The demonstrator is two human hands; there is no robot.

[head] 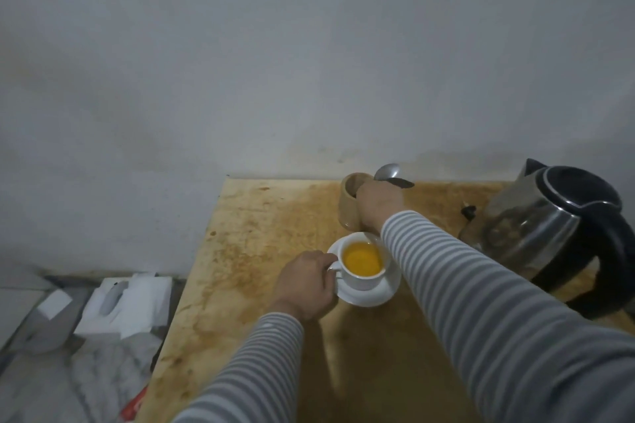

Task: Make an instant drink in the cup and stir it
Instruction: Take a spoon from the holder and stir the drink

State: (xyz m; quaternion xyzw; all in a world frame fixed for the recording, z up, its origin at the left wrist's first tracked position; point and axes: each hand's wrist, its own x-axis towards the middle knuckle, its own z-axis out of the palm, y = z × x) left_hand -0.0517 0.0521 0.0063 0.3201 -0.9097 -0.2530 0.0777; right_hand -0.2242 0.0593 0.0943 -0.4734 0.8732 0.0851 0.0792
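Note:
A white cup (pixel 360 280) with yellow-orange liquid stands on a white saucer (pixel 374 297) on the stained wooden table (pixel 261 251). My left hand (pixel 307 283) grips the cup's handle from the left. Behind the cup stands a tan cylindrical container (pixel 348 201), open at the top. My right hand (pixel 379 204) is against its right side, fingers closed around a metal spoon (pixel 387 171) whose bowl sticks up above the hand. A dark object, perhaps a lid, shows just right of that hand.
A steel and black electric kettle (pixel 549 233) stands at the table's right edge, close to my right forearm. A grey wall rises right behind the table. White foam packaging (pixel 127 306) and a red item lie on the floor to the left.

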